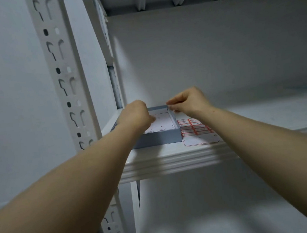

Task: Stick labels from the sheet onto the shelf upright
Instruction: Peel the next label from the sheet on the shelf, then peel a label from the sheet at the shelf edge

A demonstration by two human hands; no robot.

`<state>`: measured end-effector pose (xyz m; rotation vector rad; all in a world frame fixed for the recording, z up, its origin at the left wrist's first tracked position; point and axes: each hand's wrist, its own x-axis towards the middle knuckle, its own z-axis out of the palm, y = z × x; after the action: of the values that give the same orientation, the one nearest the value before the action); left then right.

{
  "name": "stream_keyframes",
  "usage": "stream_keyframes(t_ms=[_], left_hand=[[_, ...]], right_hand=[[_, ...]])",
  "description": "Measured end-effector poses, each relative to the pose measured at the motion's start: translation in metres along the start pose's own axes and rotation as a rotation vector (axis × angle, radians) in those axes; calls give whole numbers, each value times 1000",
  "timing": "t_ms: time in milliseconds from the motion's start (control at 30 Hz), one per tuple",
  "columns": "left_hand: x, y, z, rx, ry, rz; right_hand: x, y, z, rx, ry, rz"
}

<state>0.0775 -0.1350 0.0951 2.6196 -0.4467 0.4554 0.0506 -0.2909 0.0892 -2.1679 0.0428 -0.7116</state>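
Now my left hand [137,114] curls into the grey box [161,138], grip hidden; my right hand [187,101] pinches fingertips together beside the label sheet [194,129], contents unclear.

Both bare forearms outstretched, left hand [137,116] curled downward (fingertips hidden), right hand [187,101] with fingertips bunched

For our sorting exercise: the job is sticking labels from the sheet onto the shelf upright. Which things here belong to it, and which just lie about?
Belong: white sheet of red-bordered labels; white slotted metal shelf upright; left hand; right hand.
Lying about: shallow grey-blue tray lined with speckled white paper; white shelf board beneath it.
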Motion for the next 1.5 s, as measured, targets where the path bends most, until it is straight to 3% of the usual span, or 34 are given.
stream_keyframes(t_ms=[267,600,700,867,1033,1133,1333,1500], left_hand=[[-17,13,5,-156,41,93],[-59,45,26,-362,47,238],[-72,47,34,-383,66,254],[-89,50,47,-480,6,36],[-110,62,57,-1109,100,-348],[-119,73,56,-1301,98,-474],[-128,76,65,-1583,-72,-769],[-127,74,70,-1651,-172,-810]], right_hand=[[-9,24,-33,-587,-83,225],[-57,24,-62,-464,-341,223],[-68,32,-72,-426,-343,230],[-84,37,-88,-350,-322,220],[-94,39,-97,-272,-298,216],[-96,40,-100,-269,-301,206],[-101,39,-98,-269,-323,174],[-104,34,-94,-286,-353,157]])
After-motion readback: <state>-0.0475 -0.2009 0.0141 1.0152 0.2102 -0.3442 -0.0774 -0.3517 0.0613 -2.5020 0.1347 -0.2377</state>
